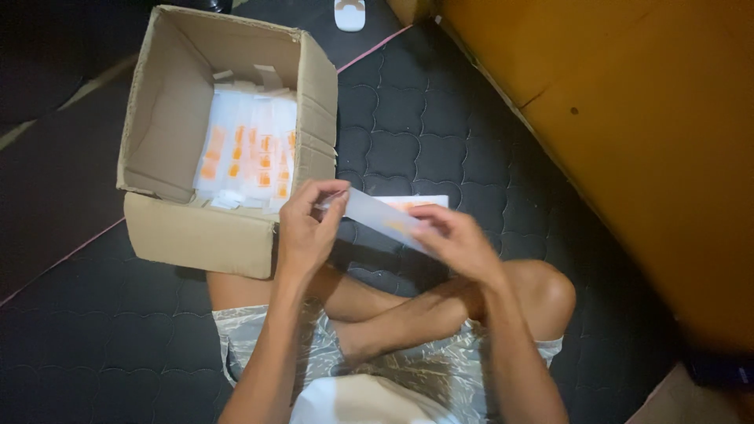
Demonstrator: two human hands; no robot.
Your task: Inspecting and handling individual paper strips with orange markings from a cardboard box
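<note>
Gripping white packet (382, 217) | left hand (308, 228) pinches upper-left end | right hand (457, 239) clasps lower-right end | long axis diagonal

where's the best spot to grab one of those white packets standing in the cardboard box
Probably pinch a packet by its top edge, coming straight down through the open top of the cardboard box. The packets stand packed side by side against the right wall, so only the upper edges are free. Both the left hand and right hand already hold another packet.

We see a dim, warm-lit scene, brightest on the orange panel (628, 118) at the right and fading to near black at the left edge. Both hands (306, 228) are softened by motion blur, and fine detail looks smeared throughout.
</note>
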